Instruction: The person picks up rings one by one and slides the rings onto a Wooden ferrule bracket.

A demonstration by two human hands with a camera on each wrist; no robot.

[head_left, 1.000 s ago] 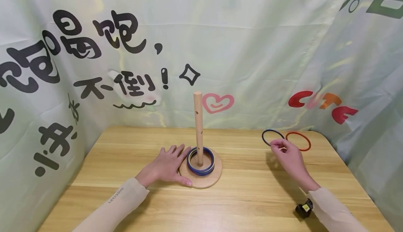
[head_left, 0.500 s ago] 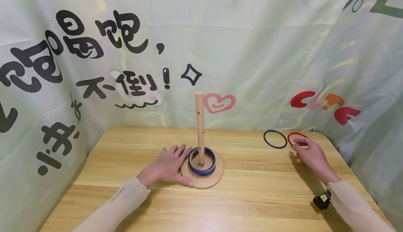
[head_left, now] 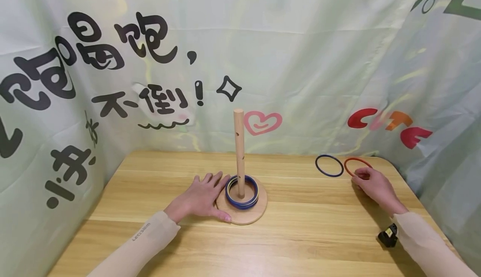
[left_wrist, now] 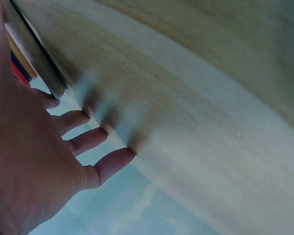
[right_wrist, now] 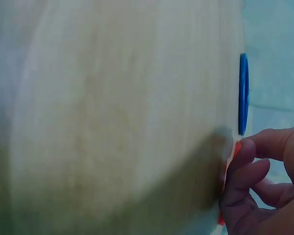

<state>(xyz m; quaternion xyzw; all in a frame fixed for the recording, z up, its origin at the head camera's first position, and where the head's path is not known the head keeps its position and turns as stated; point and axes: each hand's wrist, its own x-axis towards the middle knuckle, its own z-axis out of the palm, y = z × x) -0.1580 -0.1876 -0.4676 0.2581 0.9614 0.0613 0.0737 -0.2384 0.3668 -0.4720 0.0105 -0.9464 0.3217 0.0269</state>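
Observation:
My left hand [head_left: 199,197] lies with fingers spread against the left side of a round wooden base [head_left: 257,212]; the thumb touches its front rim. From this base rises a wooden peg [head_left: 239,152], upright. Several rings [head_left: 242,206], mostly blue with some yellow, lie stacked around its foot. In the left wrist view the base's edge [left_wrist: 36,54] shows beside the fingers, with a bit of red in the stack. My right hand [head_left: 377,185] pinches the near edge of a red ring [head_left: 357,159] lying on the table; its near part is hidden by the fingers.
A blue ring [head_left: 329,176] lies on the table just left of the red one, also seen as a blue ring [right_wrist: 243,93] edge-on from the right wrist. Printed curtains [head_left: 300,81] stand behind the wooden table [head_left: 300,227]. A black device [head_left: 388,236] hangs at my right wrist.
My right hand has moved right, from the blue ring to the red ring, and lowered onto its near edge. The left hand still rests at the base.

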